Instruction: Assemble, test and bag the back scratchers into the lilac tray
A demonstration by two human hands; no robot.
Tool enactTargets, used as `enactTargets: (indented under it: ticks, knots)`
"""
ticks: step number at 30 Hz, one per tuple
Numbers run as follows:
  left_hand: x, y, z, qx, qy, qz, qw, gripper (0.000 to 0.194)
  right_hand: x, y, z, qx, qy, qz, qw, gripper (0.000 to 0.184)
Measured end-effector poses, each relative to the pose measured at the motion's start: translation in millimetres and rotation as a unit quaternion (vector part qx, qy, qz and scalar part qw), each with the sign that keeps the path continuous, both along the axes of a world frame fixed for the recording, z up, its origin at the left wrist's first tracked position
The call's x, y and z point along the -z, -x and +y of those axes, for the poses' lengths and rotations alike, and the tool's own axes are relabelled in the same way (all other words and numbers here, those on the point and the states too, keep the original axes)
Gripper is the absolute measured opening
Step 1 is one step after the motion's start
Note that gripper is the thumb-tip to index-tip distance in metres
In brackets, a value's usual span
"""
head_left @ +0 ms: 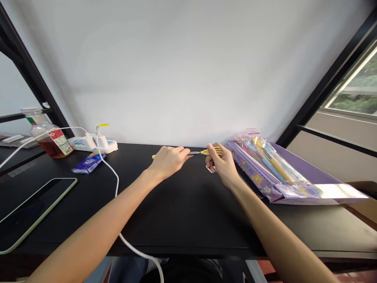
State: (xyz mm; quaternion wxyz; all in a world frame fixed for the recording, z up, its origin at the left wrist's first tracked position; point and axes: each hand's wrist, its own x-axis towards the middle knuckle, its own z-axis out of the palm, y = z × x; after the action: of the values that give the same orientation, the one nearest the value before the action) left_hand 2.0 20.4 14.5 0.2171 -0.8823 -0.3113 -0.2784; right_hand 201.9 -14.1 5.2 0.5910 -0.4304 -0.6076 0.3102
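Scissors (209,151): right between the hands, yellow handles to the right, thin steel shank running left, held level above the black counter (188,220).

Left hand (169,160): closed up tight on the steel end, fist hiding whatever is inside, and a yellow tip (153,157) poking out the far side. Blade cover or part of the scissors? Can't tell from here.

Right hand (221,163): fingers curled in on the yellow handles, a firm hold, only a small gap from the left fist.

Pink scrap (210,169): tiny piece just below the right hand's fingers, too small to make out.

Purple pack (256,169): just right of the right hand, a long flat box on the counter, with a clear bag (272,161) of pastel pens or brushes lying on top.

Bottle (48,137): far left, upright, amber liquid inside, red-and-white label on the front.

Power strip (91,143): white, against the wall behind the counter, plugs in, white cable (117,184) snaking forward and off the front edge.

Blue packet (88,163): lying flat just in front of the power strip.

Tablet (35,212): green-edged, dark screen, flat on the counter at the left.

Window (356,86): upper right, greenery outside.
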Motion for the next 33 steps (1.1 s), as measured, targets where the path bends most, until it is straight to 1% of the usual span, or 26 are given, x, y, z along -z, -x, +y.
enactTargets:
  ticks: [4, 6, 8, 10, 13, 14, 15, 17, 18, 19, 20, 21, 22, 25, 26, 27, 28, 30, 33]
  knots:
    - [-0.7, 6, 2, 0.023, 0.013, -0.032, 0.999, 0.031, -3.8, -13, 0, -0.066, 0.038, 0.076, 0.994, 0.031]
    - [-0.4, 10, 3, 0.035, 0.028, -0.045, 0.998, 0.031, -5.3, -18, -1, -0.092, 0.054, 0.135, 0.985, 0.027]
    - [0.1, 11, 2, 0.044, 0.038, -0.049, 0.997, 0.03, -5.7, -17, -4, -0.112, 0.064, 0.174, 0.976, 0.025]
    - [1.0, 7, -1, 0.052, 0.049, -0.048, 0.996, 0.028, -5.0, -11, -6, -0.116, 0.069, 0.159, 0.978, 0.028]
    - [2.0, 2, -4, 0.047, 0.064, -0.03, 0.996, 0.029, -4.0, -2, -6, -0.107, 0.06, 0.072, 0.99, 0.035]
    - [1.8, 3, -3, 0.039, 0.07, -0.021, 0.997, 0.03, -4.5, -3, -5, -0.098, 0.054, 0.054, 0.992, 0.036]
    - [1.1, 7, -1, 0.027, 0.075, -0.015, 0.997, 0.03, -5.8, -8, -3, -0.079, 0.043, 0.058, 0.994, 0.036]
    - [-1.9, 22, 8, -0.008, 0.092, -0.013, 0.996, 0.028, -10.2, -26, 2, -0.003, 0.005, 0.134, 0.991, 0.039]
    - [-3.8, 31, 13, -0.033, 0.099, -0.021, 0.994, 0.026, -12.8, -38, 5, 0.055, -0.027, 0.21, 0.976, 0.043]
    - [-5.8, 41, 18, -0.056, 0.108, -0.024, 0.992, 0.024, -15.1, -49, 8, 0.104, -0.064, 0.287, 0.95, 0.047]
    - [-7.7, 48, 22, -0.075, 0.117, -0.027, 0.99, 0.023, -16.8, -58, 11, 0.128, -0.08, 0.337, 0.929, 0.05]
    - [-9.2, 53, 24, -0.084, 0.125, -0.024, 0.988, 0.023, -17.6, -64, 12, 0.133, -0.081, 0.361, 0.919, 0.049]
    - [-10.3, 54, 25, -0.087, 0.12, -0.031, 0.989, 0.024, -17.6, -65, 13, 0.124, -0.07, 0.369, 0.918, 0.048]
    - [-11.6, 40, 21, -0.039, 0.091, -0.045, 0.994, 0.027, -15.1, -51, 13, 0.049, -0.009, 0.322, 0.945, 0.042]
    - [-11.7, 34, 20, -0.024, 0.082, -0.037, 0.996, 0.029, -14.7, -46, 13, 0.03, 0.002, 0.309, 0.951, 0.042]
    - [-11.7, 31, 19, -0.016, 0.076, -0.03, 0.997, 0.03, -15.0, -43, 12, 0.031, -0.002, 0.309, 0.951, 0.042]
    - [-11.6, 29, 20, -0.014, 0.076, -0.024, 0.997, 0.031, -16.0, -44, 12, 0.049, -0.014, 0.318, 0.947, 0.043]
    - [-11.3, 34, 26, -0.033, 0.087, -0.016, 0.995, 0.028, -19.1, -54, 12, 0.125, -0.057, 0.353, 0.925, 0.046]
    - [-10.7, 44, 35, -0.081, 0.099, 0.015, 0.992, 0.024, -21.8, -70, 11, 0.176, -0.096, 0.347, 0.916, 0.046]
